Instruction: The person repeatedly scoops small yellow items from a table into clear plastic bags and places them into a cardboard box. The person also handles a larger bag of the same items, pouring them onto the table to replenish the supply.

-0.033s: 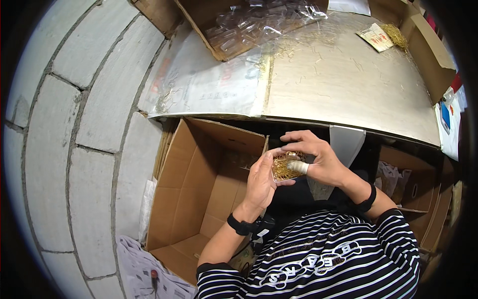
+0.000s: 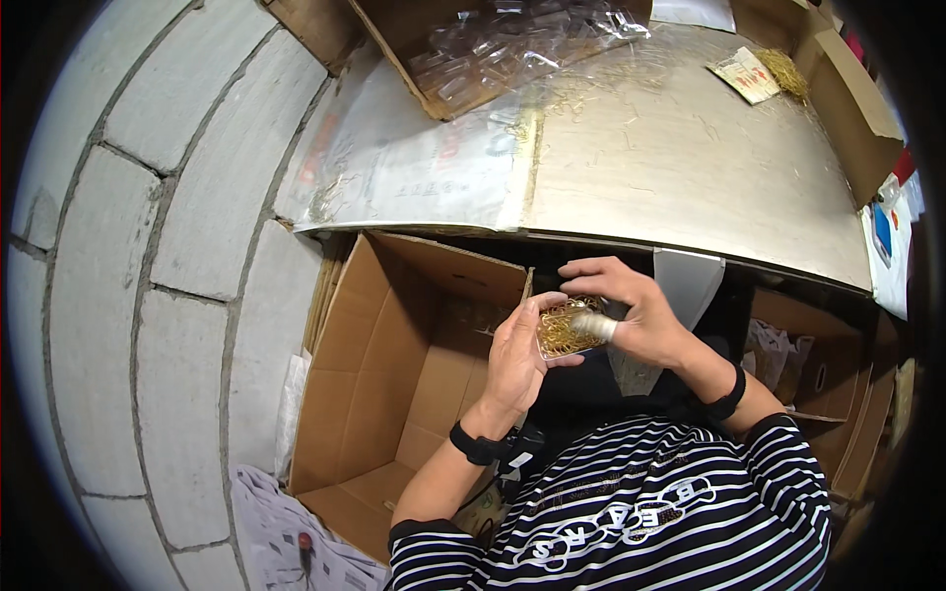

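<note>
Spanning grey block wall (image 2: 148, 246), worn worktable (image 2: 690, 167) holds cartons.

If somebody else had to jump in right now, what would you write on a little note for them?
Left hand: holds the small clear plastic box of thin gold wire pieces from its left side.
Right hand: over the box's top and right edge, thumb wrapped in pale tape.
Where: the box is held above the open brown cardboard carton, which looks nearly empty, just below the edge of the grey worktable. A cardboard tray of empty clear plastic boxes sits at the table's far side.
Done: the box holds gold pieces.
Left: whether it is shut, I cannot tell.
</note>
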